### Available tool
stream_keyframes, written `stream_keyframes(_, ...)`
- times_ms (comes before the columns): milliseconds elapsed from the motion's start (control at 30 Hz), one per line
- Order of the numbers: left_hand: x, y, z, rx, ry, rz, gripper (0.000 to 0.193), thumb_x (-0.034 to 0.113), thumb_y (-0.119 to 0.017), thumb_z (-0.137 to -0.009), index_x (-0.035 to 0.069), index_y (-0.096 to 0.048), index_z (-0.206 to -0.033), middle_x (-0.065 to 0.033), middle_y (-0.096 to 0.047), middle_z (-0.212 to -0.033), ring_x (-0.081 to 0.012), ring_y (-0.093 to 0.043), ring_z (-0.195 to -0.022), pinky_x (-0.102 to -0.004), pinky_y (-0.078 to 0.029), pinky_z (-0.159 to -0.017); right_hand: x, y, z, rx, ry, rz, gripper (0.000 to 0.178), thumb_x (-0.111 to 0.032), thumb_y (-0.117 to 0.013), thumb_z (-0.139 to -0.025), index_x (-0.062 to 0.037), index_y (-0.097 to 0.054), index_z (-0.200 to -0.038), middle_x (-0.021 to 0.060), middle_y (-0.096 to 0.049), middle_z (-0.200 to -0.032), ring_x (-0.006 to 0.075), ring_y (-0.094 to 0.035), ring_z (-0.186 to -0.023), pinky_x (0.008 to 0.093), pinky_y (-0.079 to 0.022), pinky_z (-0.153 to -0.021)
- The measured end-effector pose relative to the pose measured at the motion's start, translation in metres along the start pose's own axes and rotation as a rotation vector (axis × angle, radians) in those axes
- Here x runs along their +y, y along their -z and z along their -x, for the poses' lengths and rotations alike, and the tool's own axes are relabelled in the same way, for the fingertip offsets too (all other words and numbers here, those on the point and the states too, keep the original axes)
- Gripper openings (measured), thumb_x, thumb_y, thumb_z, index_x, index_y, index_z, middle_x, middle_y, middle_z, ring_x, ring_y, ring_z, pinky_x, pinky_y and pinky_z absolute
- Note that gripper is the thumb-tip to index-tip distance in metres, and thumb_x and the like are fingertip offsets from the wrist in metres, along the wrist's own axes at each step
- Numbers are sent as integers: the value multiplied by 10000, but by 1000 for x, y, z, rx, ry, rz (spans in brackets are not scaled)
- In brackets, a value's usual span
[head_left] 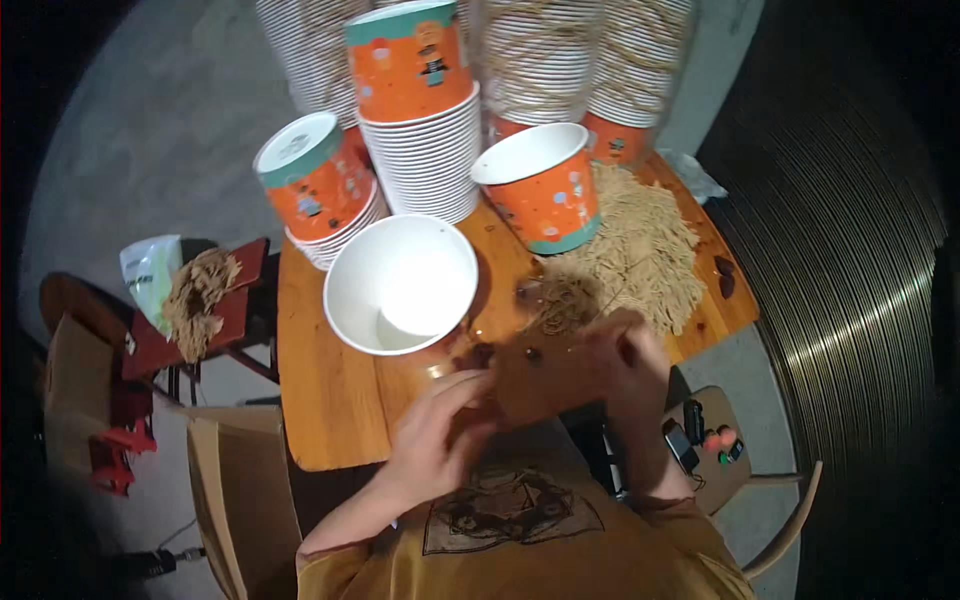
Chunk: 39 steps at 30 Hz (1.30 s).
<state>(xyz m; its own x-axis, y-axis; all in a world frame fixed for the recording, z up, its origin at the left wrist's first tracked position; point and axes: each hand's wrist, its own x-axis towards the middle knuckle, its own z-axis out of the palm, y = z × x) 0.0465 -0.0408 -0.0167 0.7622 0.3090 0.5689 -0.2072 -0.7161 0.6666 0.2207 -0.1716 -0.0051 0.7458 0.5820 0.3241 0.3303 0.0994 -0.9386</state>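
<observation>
Wooden table (pixel 335 415), stringy heap (pixel 648 245), round tub (pixel 400 285)

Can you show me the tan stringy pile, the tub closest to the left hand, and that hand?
Tan stringy pile (pixel 642 245): head view, middle of the heap.
Tub (pixel 400 283): head view, its white inside.
Left hand (pixel 432 430): head view, back of the hand.

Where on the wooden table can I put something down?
The table looks bare at its front left corner, between the white tub, the left hand and the edge. A thin bare strip runs between that tub and the open orange tub. It's crowded at the back with tub stacks, and rightward with the beige pile.
</observation>
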Motion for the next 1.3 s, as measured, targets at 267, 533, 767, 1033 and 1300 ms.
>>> stream_keyframes(267,30,10,35,-39,520,816,226,30,-547,-900,17,-478,-1114,-64,-584,-903,-124,-586,-843,-251,-477,-723,-44,-49,17,-312,693,275,218,-138,-763,-699,-95,-594,-831,38,-587,-866,223,-558,-782,335,-438,-701)
stream_keyframes(533,32,44,44,-114,490,341,126,147,-520,-938,28,-561,-938,-60,-606,-751,-171,-623,-667,-277,-486,-586,-20,-76,25,-553,428,-223,204,-206,-698,-793,-76,-541,-800,69,-570,-881,231,-561,-747,337,-448,-664)
stream_keyframes(767,19,53,18,-172,196,-178,197,191,-585,-884,34,-512,-791,-105,-521,-679,-304,-569,-627,-380,-449,-544,-4,-58,10,-884,84,-153,138,-167,-561,-910,-36,-565,-869,60,-571,-766,131,-536,-643,277,-449,-612)
stream_keyframes(1033,-17,27,-53,-10,-17,-514,370,270,-677,-793,-11,-520,-976,-135,-529,-811,-314,-535,-750,-395,-427,-662,27,-45,-21,-376,61,-201,131,-157,-565,-907,-39,-575,-852,-28,-536,-753,55,-471,-634,221,-408,-589)
stream_keyframes(1300,-4,80,-26,-331,180,-698,226,22,-637,-714,59,-567,-926,-96,-551,-887,-301,-532,-922,-402,-403,-841,41,-44,-33,-235,-236,-143,163,-174,-605,-886,-22,-582,-833,-43,-508,-682,37,-453,-623,208,-378,-556)
